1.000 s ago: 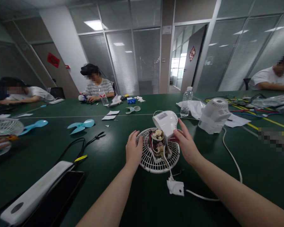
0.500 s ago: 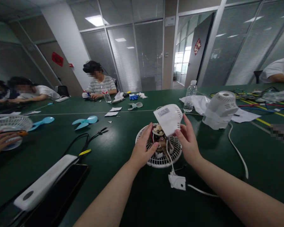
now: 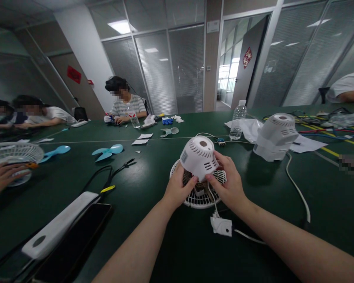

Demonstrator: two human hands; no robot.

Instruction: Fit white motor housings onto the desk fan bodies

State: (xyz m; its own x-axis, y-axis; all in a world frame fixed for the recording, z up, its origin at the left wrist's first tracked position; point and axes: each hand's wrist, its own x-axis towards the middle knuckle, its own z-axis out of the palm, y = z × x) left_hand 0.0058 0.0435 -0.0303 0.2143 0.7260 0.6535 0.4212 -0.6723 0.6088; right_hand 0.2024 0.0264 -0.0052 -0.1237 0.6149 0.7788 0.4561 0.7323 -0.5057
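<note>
Housing point(image 3: 197, 158), long axis steeply tilted, end with 1 round hole point(image 3: 203, 144) uppermost.

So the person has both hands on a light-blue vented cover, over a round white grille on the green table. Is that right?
Not quite: the vented cover is white, not light blue, as the head view shows. The left hand and right hand are indeed both on it, over the round white grille on the green table.
</note>
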